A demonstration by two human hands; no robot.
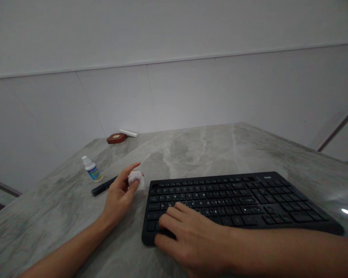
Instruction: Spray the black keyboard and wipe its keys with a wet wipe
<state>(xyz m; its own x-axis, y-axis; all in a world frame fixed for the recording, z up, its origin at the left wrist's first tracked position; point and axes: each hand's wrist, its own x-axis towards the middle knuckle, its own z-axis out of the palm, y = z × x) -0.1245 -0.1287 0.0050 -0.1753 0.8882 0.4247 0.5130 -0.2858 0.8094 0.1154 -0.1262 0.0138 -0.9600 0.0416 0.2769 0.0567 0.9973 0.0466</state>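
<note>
A black keyboard (pixel 229 199) with a number pad lies flat on the grey marbled table. My left hand (pixel 120 195) pinches a crumpled white tissue (pixel 136 179) just off the keyboard's left end, index finger stretched out above it. My right hand (pixel 188 235) rests on the keyboard's left part, its curled fingers on the keys and its thumb at the front edge; the palm side is hidden. Partly behind my left hand lies a slim dark stick-like object (pixel 100 189), its kind unclear. Left of that stands a small white spray bottle (pixel 92 170) with a blue and yellow label.
At the table's far left corner lie a reddish-brown case (pixel 116 138) and a flat white strip-like object (pixel 128 133). The grey marbled table (pixel 185 150) ends at a pale wall (pixel 185 92). A bright reflection shows on the right.
</note>
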